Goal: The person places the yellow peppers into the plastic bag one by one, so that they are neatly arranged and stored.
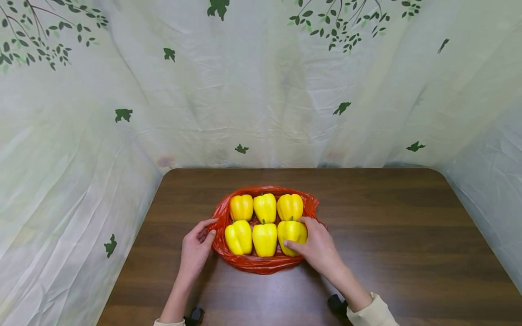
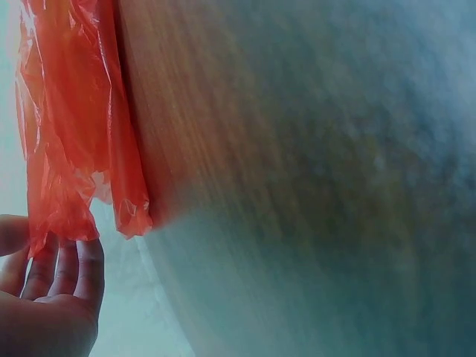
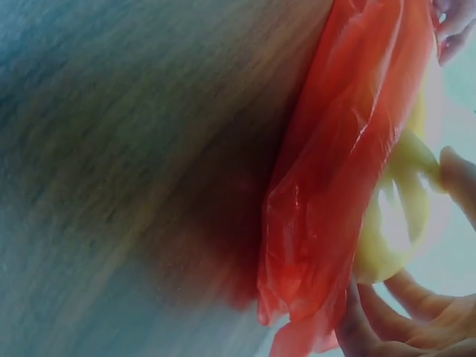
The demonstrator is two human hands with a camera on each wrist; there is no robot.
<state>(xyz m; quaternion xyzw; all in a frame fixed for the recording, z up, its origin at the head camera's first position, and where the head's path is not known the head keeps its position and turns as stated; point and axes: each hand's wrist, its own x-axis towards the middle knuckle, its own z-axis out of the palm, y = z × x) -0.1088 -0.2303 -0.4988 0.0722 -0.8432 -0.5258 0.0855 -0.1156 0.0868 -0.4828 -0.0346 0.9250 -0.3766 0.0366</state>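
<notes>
A red plastic bag (image 1: pixel 261 267) lies spread on the table with its mouth turned up, and several yellow bell peppers (image 1: pixel 265 240) sit inside in two rows. At its left rim my left hand (image 1: pixel 195 248) holds the edge of the bag between thumb and fingers. In the left wrist view the fingertips (image 2: pixel 91 256) are against the bag's lower edge. My right hand (image 1: pixel 322 246) grips the front right yellow bell pepper (image 1: pixel 291 233), thumb on its near side and fingers round its far right side. The right wrist view shows that pepper (image 3: pixel 394 216) standing partly behind the bag's wall.
The brown wooden table (image 1: pixel 391 235) extends to both sides of the bag. A pale curtain (image 1: pixel 269 90) with leaf prints hangs behind it and along the sides. Black wrist devices (image 1: pixel 195 315) sit under both forearms.
</notes>
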